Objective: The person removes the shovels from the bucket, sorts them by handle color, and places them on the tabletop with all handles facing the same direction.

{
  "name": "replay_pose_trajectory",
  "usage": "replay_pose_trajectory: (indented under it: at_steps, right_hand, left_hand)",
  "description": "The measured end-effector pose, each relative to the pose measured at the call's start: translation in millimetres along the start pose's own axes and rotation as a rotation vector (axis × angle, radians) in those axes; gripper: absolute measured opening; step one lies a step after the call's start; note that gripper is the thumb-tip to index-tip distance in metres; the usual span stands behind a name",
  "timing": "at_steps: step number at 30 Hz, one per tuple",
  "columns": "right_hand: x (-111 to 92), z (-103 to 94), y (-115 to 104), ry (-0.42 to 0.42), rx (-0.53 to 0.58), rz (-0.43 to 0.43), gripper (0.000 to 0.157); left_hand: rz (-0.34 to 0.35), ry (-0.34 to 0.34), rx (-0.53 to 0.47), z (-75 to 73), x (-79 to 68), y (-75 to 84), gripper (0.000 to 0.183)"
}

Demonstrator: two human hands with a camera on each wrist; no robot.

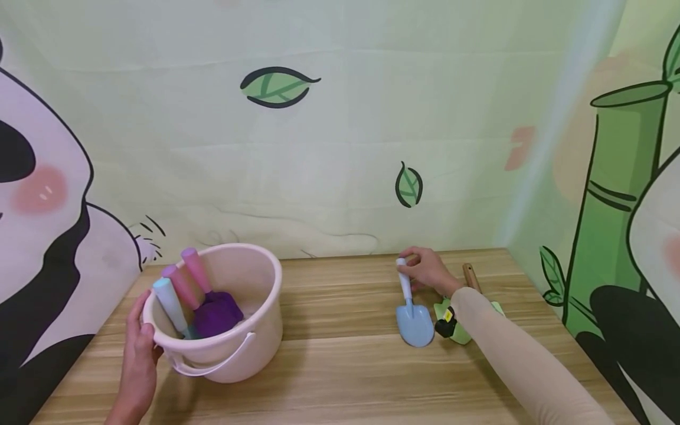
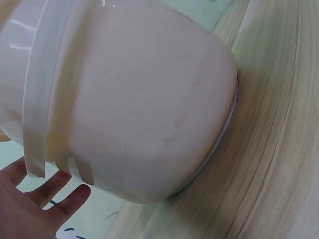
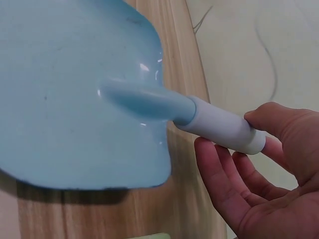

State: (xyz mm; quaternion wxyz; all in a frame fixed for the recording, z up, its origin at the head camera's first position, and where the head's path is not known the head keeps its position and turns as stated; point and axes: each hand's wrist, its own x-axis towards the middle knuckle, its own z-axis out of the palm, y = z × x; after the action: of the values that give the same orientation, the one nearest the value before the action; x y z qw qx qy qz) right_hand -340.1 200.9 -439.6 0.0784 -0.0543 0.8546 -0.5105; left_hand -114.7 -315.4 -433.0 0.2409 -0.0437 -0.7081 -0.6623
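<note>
My right hand (image 1: 427,270) pinches the pale handle of a toy shovel (image 1: 415,324) between thumb and fingers. In the right wrist view the light-blue blade (image 3: 65,99) fills the left side, a shadow beneath its edge. My left hand (image 1: 140,354) rests against the outer left side of a pale pink bucket (image 1: 273,330), its spread fingers (image 2: 72,201) at the wall just under the rim. Inside the bucket lean a tool with a light-blue handle (image 1: 168,298) and purple tools (image 1: 218,313) with pink handles; their lower ends are partly hidden.
Partly hidden under my right forearm lies a green tool (image 1: 461,337) with a wooden handle (image 1: 470,277). The bucket's handle (image 1: 223,363) hangs down its front. Behind the wooden table (image 1: 340,378) rises a cloth backdrop (image 1: 340,177) printed with pandas, leaves and bamboo.
</note>
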Motion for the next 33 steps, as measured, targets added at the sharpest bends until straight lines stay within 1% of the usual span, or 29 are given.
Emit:
replay_pose_trajectory:
  at_steps: [10, 18, 25, 33]
  right_hand:
    - [1.6, 2.3, 6.5, -0.016, -0.029, 0.044, 0.042]
    - [3.7, 4.2, 8.1, -0.015, -0.042, 0.050, 0.041]
    - [4.7, 6.6, 10.8, -0.010, -0.074, 0.033, 0.039]
    - [3.5, 7.3, 10.8, -0.016, -0.085, 0.057, 0.041]
  left_hand:
    - [0.004, 0.008, 0.000, 1.3, -0.1, 0.1, 0.056]
    - [-0.003, 0.007, 0.006, 0.5, -0.3, -0.4, 0.056]
    - [-0.008, 0.005, 0.006, 0.0, -0.7, -1.4, 0.056]
    - [-0.006, 0.012, -0.008, 0.9, -0.4, -1.0, 0.056]
